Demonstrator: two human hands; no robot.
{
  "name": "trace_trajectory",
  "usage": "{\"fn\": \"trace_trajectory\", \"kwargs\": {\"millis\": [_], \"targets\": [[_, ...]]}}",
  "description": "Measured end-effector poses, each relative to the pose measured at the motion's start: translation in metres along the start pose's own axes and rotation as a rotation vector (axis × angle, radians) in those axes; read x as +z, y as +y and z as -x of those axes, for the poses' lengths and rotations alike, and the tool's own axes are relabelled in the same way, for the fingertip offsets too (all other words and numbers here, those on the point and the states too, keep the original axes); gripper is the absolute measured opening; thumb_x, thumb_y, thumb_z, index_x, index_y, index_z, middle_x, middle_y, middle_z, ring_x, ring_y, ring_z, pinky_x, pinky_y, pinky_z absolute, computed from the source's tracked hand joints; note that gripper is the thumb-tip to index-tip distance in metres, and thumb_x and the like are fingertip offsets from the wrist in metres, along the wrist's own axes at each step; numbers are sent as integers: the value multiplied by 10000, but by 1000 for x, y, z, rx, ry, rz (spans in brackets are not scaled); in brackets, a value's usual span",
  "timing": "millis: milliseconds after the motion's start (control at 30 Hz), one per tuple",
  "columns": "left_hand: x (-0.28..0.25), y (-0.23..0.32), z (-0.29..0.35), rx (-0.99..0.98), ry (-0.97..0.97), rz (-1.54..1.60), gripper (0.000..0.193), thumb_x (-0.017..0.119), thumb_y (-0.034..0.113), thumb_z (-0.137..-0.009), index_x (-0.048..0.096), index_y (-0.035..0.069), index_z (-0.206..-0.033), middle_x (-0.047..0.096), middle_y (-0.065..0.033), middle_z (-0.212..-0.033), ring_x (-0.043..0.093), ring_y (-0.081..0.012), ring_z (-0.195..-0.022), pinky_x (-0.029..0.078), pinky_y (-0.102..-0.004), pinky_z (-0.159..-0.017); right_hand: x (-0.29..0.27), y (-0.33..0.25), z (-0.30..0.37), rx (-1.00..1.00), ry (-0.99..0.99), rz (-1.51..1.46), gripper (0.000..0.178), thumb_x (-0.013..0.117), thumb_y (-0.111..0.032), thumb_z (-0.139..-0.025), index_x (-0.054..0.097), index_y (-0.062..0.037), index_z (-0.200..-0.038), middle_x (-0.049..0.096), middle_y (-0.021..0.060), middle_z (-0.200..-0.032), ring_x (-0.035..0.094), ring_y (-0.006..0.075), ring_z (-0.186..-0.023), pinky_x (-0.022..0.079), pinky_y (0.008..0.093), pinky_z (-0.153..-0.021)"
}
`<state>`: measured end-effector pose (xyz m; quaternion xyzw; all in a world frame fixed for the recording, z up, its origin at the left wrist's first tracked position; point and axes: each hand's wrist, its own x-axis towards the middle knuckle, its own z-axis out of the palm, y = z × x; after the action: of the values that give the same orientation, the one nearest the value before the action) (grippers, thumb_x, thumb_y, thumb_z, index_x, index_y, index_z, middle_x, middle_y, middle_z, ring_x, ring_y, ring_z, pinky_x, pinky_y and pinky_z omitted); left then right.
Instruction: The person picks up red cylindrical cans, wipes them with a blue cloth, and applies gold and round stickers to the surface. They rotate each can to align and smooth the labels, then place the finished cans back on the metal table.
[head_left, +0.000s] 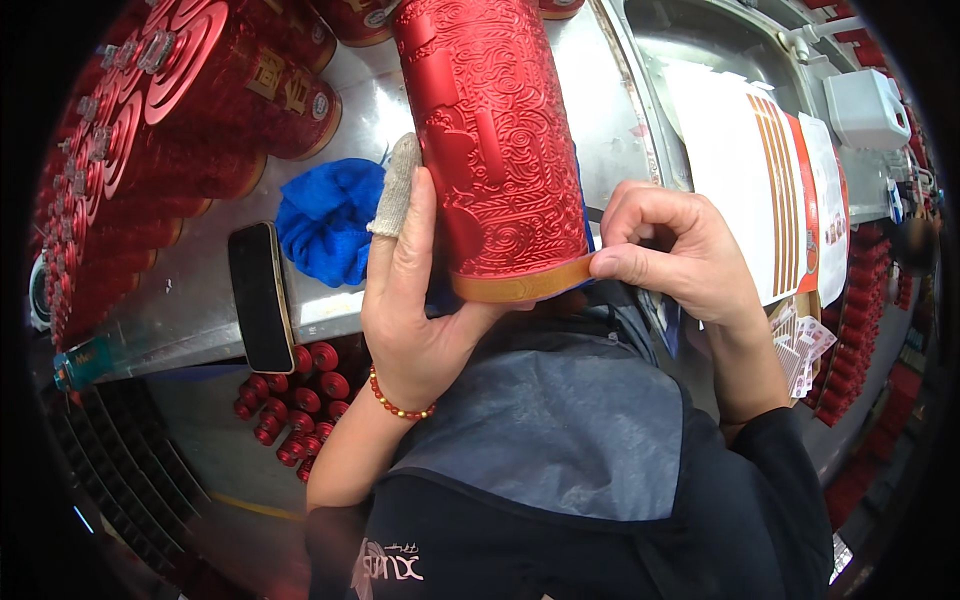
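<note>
A large red embossed bottle point(500, 150) lies tilted in front of me, its base toward my body. Along the base edge runs a gold strip point(515, 288). My left hand point(410, 310) cradles the bottle from the left and below, fingers along its side and thumb under the base. One of its fingers wears a grey knitted finger sleeve point(397, 190), and a beaded bracelet circles the wrist. With thumb and forefinger, my right hand point(680, 255) pinches the right end of the gold strip at the base. The bottle's top runs out of view.
Many red bottles point(240, 90) with clear stoppers stand at the left of the metal table. Beside my left hand lie a blue cloth point(330, 220) and a phone point(262, 298). On the right are a sheet of gold strips point(775, 190) and a white plastic jug point(868, 110).
</note>
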<state>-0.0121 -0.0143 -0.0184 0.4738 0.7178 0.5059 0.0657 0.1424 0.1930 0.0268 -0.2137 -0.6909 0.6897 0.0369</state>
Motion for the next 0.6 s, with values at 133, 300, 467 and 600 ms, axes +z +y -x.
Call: {"fn": "trace_trajectory", "kwargs": {"millis": [133, 300, 467, 600], "targets": [[-1, 0, 0, 13, 17, -31, 897, 856, 285, -887, 396, -92, -1558, 449, -255, -1588, 556, -343, -1384, 482, -397, -1121, 3, 3, -5, 4, -5, -1, 229, 865, -179, -885, 697, -55, -791, 528, -78, -647, 415, 7, -580, 297, 223, -528], [-13, 10, 21, 278, 57, -213, 691, 812, 394, -908, 619, -97, -1355, 634, -263, -1395, 622, -362, -1226, 493, -432, -1016, 4, 4, -6, 41, -11, -4, 229, 868, -185, -883, 702, -54, -794, 548, -73, -672, 429, 3, -594, 307, 221, -531], [-9, 20, 4, 25, 26, 56, 868, 799, 326, -935, 362, -112, -1543, 421, -291, -1554, 507, -374, -1384, 422, -439, -1122, 4, -10, -1, 102, -17, 4, 221, 849, -123, -874, 664, -41, -784, 582, -28, -791, 485, 32, -681, 364, 220, -619], [2, 26, -9, -234, -33, 487, 952, 750, 112, -957, 115, -94, -1636, 204, -206, -1644, 444, -302, -1452, 388, -419, -1190, 1, -20, 3, 121, -17, 35, 224, 842, -101, -868, 648, -36, -780, 606, -2, -855, 515, 48, -721, 396, 226, -658]]}}
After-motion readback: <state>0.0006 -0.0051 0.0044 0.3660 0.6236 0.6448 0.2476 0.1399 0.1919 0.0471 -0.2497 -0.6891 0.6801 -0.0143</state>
